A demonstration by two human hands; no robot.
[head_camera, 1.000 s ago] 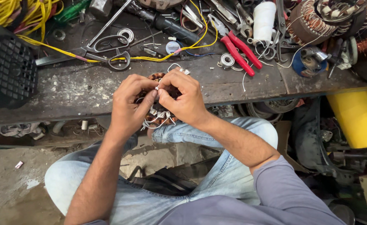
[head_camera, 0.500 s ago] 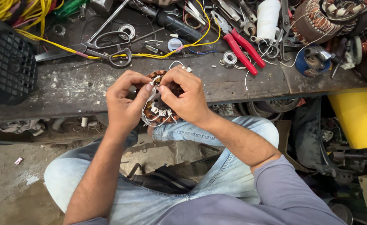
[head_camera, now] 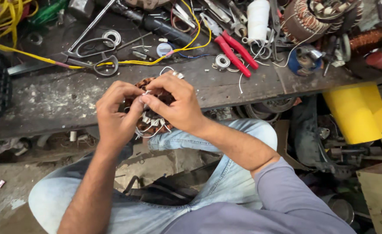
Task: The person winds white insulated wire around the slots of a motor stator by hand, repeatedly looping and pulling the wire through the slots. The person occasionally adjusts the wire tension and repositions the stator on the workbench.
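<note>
Both hands meet at centre frame, just below the bench [head_camera: 48,102] edge, closed around a small stator [head_camera: 152,117] with copper coils and white leads. Left hand [head_camera: 117,113] cups it from the left, its fingers curled over the top; right hand [head_camera: 173,104] grips from the right, and its thumb and forefinger pinch a white wire at the top of the winding. White leads curl out beneath the stator, above the person's jeans. On the bench, scissors [head_camera: 91,54] lie at upper left over a yellow cable [head_camera: 35,56]; red pliers [head_camera: 232,45] sit right of centre near the top, beside a white spool [head_camera: 258,19]. A larger wound stator [head_camera: 305,19] and a copper coil [head_camera: 366,40] fill the upper right. A yellow sheet [head_camera: 357,112] hangs at the right edge below the bench.
</note>
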